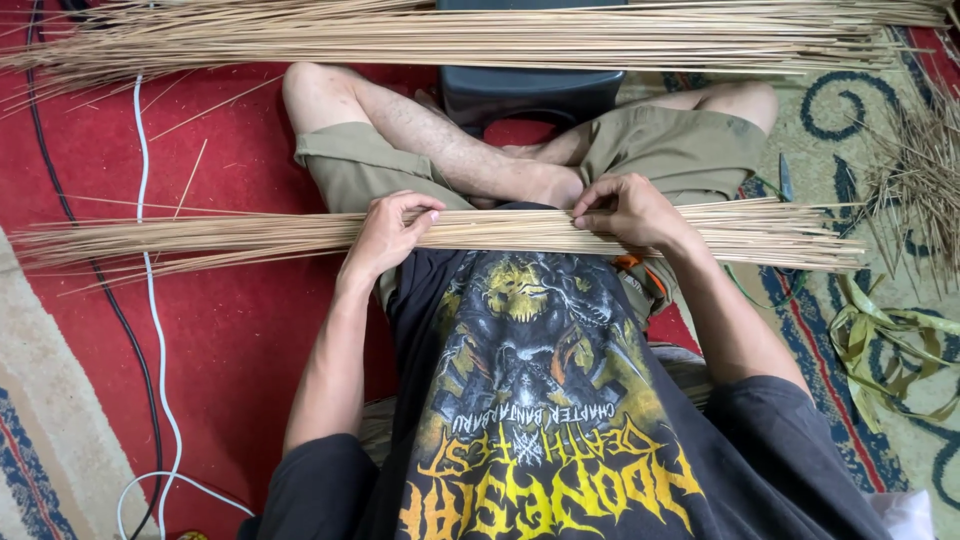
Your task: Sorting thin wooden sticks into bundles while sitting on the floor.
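Nearest the camera is the person's black printed shirt [540, 400], with both bare forearms reaching forward from it. Across the lap lies a long bundle of thin tan sticks [250, 238], running from the left edge of the view to the right over the crossed legs. The left hand [385, 232] is curled over the bundle left of centre, fingers wrapped around the top of the sticks, thumb side toward the middle. The right hand [625, 208] grips it right of centre, fingers bent down over the sticks and closed on them. Under the bundle are khaki shorts [680, 150] and bare knees spread to either side. A red carpet [230, 330] covers the floor on the left, with a white cable [150, 300] and a black cable [95, 270] running along it. To the right lie green leaf strips [880, 350] on a patterned rug. Beyond the legs stands a dark stool [530, 92], and farthest off a second, larger spread of sticks [450, 35] crosses the top.
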